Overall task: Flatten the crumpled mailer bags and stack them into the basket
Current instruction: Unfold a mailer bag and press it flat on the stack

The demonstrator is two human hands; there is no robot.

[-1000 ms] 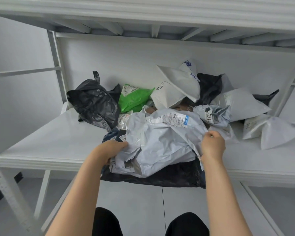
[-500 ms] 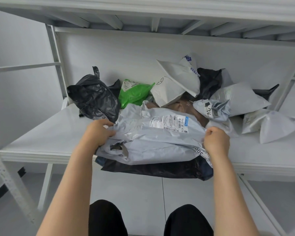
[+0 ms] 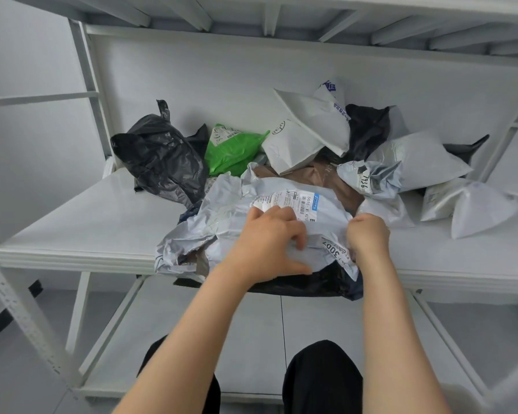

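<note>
A crumpled grey mailer (image 3: 222, 222) with a white shipping label lies at the front edge of the white shelf (image 3: 72, 234). It sits on top of a black mailer (image 3: 317, 283) that hangs over the edge. My left hand (image 3: 269, 243) is on the middle of the grey mailer, its bent fingers digging into the plastic. My right hand (image 3: 368, 234) grips the mailer's right edge in a fist. No basket is in view.
Behind lie more crumpled mailers: a black one (image 3: 162, 159), a green one (image 3: 234, 150), white ones (image 3: 311, 121), grey ones (image 3: 416, 156) at the right, and a brown one (image 3: 314, 174). A shelf board hangs overhead. A lower shelf (image 3: 251, 339) and my knees are below.
My left hand has let go of the grey mailer's left edge and moved right to its middle. The left part of the mailer has slackened and crumpled. My right hand has kept its hold.
</note>
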